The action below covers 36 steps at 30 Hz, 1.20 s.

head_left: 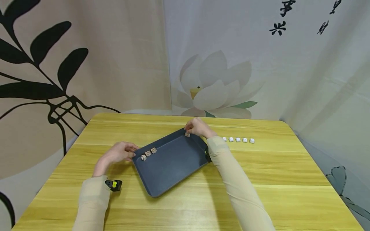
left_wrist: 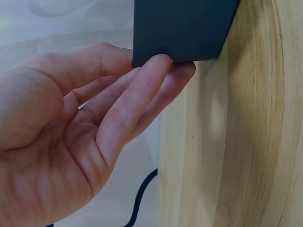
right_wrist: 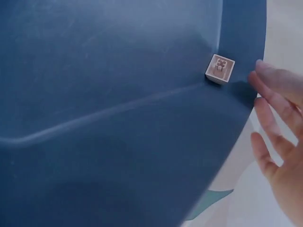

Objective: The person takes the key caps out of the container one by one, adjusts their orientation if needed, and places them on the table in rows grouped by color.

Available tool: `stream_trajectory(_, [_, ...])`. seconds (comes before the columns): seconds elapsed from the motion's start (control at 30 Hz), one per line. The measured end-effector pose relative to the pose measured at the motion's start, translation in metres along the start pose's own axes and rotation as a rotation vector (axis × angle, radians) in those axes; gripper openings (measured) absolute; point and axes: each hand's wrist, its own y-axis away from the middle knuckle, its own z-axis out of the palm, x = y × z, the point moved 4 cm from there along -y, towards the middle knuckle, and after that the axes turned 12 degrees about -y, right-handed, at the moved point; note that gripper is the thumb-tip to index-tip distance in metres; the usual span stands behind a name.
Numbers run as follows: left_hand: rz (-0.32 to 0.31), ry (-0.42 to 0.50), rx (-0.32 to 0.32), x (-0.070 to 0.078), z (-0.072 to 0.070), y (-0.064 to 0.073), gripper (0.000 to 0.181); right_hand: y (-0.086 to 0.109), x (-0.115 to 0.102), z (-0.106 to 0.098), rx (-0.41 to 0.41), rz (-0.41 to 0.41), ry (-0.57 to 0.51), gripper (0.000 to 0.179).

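Note:
A dark blue-grey rectangular tray (head_left: 173,163) lies at an angle on the table. My left hand (head_left: 122,151) pinches its left corner; in the left wrist view the fingers (left_wrist: 135,94) meet the tray's edge. Over the far right corner, my right hand (head_left: 199,127) has its fingertips by the rim, fingers extended and no cube between them. Close to those fingertips, a small cube with a tan, patterned top (right_wrist: 220,68) rests in the tray corner. Three similar cubes (head_left: 148,153) sit in a row along the tray's far left side.
Several small white cubes (head_left: 238,140) stand in a row on the wooden table (head_left: 277,166), right of the tray. Behind the table hangs a printed curtain (head_left: 130,57). A dark wrist device (head_left: 114,185) is on the left sleeve.

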Motion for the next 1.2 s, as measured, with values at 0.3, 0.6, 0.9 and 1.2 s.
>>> stream_trajectory(0.3, [0.036,-0.008,0.005,0.001,-0.002,0.001,0.033,-0.002,-0.005,0.003,-0.029,0.023,0.298,0.016])
stream_trajectory(0.6, [0.033,-0.008,0.003,0.001,-0.003,0.001,0.034,-0.009,-0.013,0.011,-0.074,0.053,0.451,0.02])
stream_trajectory(0.9, [0.03,-0.002,-0.002,0.002,-0.004,0.002,0.035,-0.011,-0.013,0.015,-0.091,0.057,0.486,0.018])
stream_trajectory(1.2, [0.064,0.016,-0.007,-0.001,-0.003,0.0,0.032,-0.009,-0.013,0.016,-0.091,0.008,0.514,0.033])
